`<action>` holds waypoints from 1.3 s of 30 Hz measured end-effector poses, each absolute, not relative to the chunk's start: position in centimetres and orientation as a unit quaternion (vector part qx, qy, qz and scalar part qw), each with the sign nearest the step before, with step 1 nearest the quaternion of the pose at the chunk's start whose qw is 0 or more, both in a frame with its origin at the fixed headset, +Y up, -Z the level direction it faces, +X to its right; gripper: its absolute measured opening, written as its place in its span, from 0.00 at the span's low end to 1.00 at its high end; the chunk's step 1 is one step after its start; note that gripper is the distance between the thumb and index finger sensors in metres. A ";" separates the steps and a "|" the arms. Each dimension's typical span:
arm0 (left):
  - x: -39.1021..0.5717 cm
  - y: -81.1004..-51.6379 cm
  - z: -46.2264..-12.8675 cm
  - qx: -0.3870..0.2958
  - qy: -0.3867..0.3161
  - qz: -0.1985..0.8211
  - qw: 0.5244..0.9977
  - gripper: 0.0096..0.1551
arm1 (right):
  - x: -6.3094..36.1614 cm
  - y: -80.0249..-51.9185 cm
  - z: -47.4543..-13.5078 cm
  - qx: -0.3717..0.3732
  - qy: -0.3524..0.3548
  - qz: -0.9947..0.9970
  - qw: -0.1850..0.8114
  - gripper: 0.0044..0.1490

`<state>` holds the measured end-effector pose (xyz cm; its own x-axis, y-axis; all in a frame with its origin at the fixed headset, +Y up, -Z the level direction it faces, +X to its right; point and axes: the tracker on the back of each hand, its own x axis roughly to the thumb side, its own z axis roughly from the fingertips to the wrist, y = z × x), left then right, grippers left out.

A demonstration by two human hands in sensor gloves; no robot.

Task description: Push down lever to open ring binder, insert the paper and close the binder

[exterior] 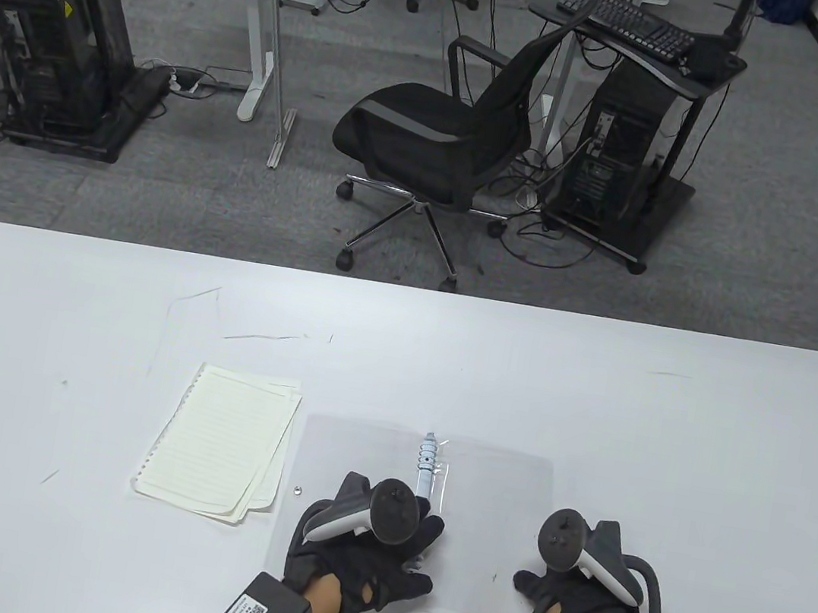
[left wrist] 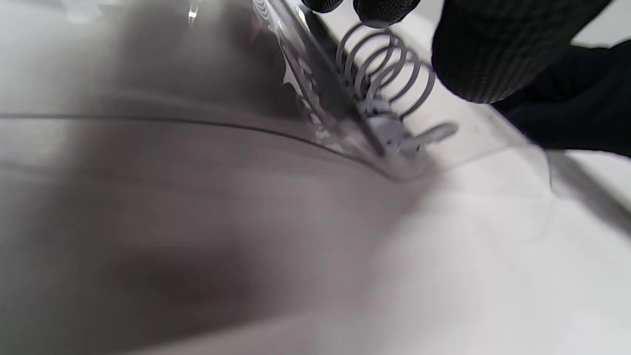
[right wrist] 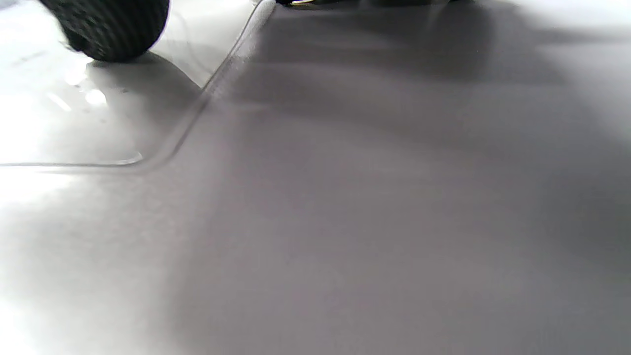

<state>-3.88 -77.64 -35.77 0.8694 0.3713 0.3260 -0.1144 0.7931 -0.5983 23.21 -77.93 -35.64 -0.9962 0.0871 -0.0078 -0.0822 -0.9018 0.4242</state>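
One white table carries everything, and the clear ring binder lying open and flat near its front edge serves as the landmark. Beyond the table, well behind the binder, stand one black office chair, two computer towers on carts and one keyboard.

There is one binder, its two transparent covers spread to either side of a single ring spine that runs down its middle. Just left of the binder lies one small stack of lined paper, a few sheets fanned slightly apart, not touching the binder. One small round metal piece sits between the paper and the binder's left edge.

Two gloved hands are on the binder. The left hand rests over the near end of the spine; in the left wrist view its fingertips hover at the coil of rings, with the small lever just below them, and whether they grip anything cannot be told. The right hand lies on the binder's right cover near its front corner, fingers relaxed and holding nothing; the right wrist view shows one fingertip on the clear sheet beside its rounded corner.
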 end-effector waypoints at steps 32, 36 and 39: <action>-3.7 -78.2 -36.0 -0.372 -0.173 0.155 0.899 0.46 | 8.3 -75.5 -44.2 0.158 0.162 0.965 0.129 0.50; -3.8 -78.4 -35.9 -0.375 -0.167 0.164 0.897 0.44 | 8.3 -76.0 -45.0 0.143 0.184 0.966 0.117 0.49; -3.8 -78.5 -35.8 -0.375 -0.165 0.168 0.897 0.45 | 8.3 -76.2 -45.3 0.135 0.190 0.966 0.109 0.49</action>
